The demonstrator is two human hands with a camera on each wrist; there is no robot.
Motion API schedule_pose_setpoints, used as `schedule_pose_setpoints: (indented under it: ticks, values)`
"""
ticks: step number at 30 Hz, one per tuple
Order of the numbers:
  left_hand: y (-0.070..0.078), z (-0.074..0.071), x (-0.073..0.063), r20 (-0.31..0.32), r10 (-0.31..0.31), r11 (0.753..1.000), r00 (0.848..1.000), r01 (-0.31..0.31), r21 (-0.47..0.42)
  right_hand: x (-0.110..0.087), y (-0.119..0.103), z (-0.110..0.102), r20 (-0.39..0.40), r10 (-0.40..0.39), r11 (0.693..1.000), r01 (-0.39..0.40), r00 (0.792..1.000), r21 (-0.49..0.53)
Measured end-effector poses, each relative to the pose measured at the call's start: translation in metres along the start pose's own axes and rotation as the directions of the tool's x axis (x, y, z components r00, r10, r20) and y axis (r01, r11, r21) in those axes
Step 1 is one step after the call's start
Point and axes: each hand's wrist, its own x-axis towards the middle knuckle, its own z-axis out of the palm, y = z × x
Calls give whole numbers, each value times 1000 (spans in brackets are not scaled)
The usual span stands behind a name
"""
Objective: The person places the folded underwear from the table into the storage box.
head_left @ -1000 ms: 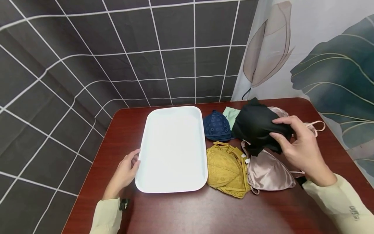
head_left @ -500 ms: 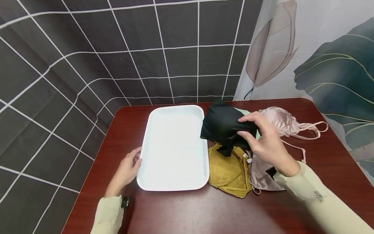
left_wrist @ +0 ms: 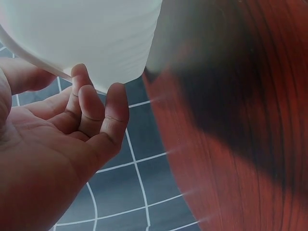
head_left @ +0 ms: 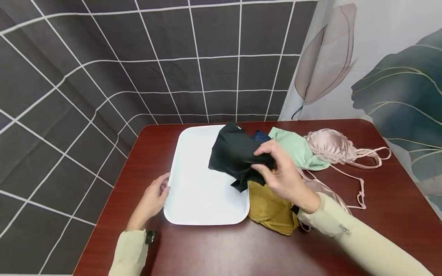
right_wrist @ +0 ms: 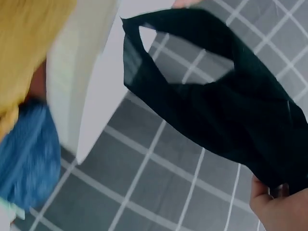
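In the head view, my right hand [head_left: 284, 174] pinches a smooth black bra [head_left: 235, 153] between thumb and fingers. The bra hangs over the right part of a white tray [head_left: 207, 207]. Its looped band shows in the right wrist view, where the bra [right_wrist: 211, 106] dangles from the fingertips at lower right. My left hand [head_left: 150, 201] grips the tray's left edge. Curled fingers [left_wrist: 113, 106] press against the tray's outer side in the left wrist view, with the thumb nearer the rim.
Right of the tray lie a mustard lace bra [head_left: 272, 212], a partly covered navy bra [head_left: 261, 137], a mint green garment [head_left: 293, 147] and a pink satin bra [head_left: 329, 143] with loose straps. Another pink piece is mostly behind the right arm. A dark grid curtain [head_left: 172, 46] hangs behind the table.
My right hand has carried the black bra leftward, from above the bras on the right to over the tray, uncovering the mint garment and pink bra. My left hand stays at the tray.
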Motion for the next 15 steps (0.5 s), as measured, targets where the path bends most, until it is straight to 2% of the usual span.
schedule_pose_setpoints:
  ticks: [4,8,11,15]
  values:
    - [-3,3,0,0,3,1000,1000,-3,4,-7,-1,23,78,3,999,-6,997,34]
    - [-5,5,1,-14,19,1000,1000,-19,4,-14,-2,41,195,43,999,-48,980,18]
    - [-5,4,1,-22,31,1000,999,-31,6,-20,-2,51,298,76,997,-76,951,-11]
    - [-5,2,1,-22,34,999,999,-34,8,-31,-2,63,430,122,992,-106,894,-63]
